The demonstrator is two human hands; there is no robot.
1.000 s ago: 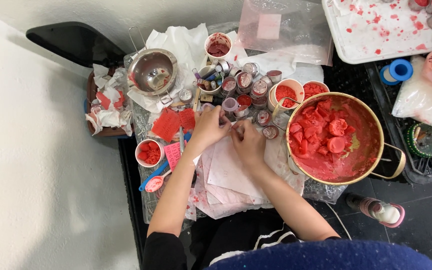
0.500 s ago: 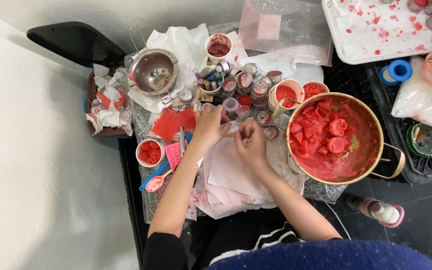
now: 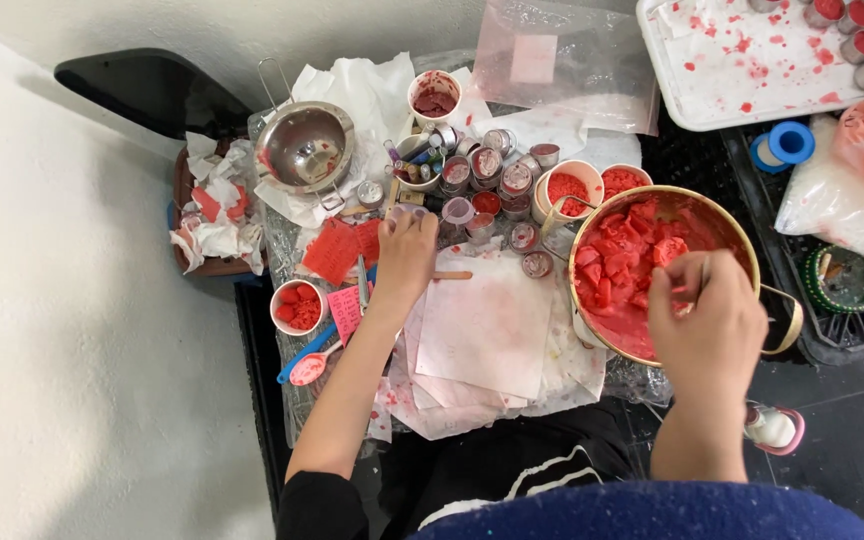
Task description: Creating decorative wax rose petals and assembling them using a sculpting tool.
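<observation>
A plain white wall (image 3: pixel 72 380) fills the left side, evenly lit. The floor (image 3: pixel 842 420) is dark tile with thin pale joints. A black seat (image 3: pixel 142 90) stands at the upper left against the wall.

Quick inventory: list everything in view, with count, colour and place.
pot: one, brass, red chunks inside, right of centre
strainer bowl: one, steel, upper left
small tins: many, silver with red fill, centre top
cups: several, white, red contents, around the mat
paper sheets: stack, pink-stained, centre
tray: one, white, red-spattered, top right
tape roll: one, blue, right
left hand: resting at paper's edge
right hand: over the pot
</observation>
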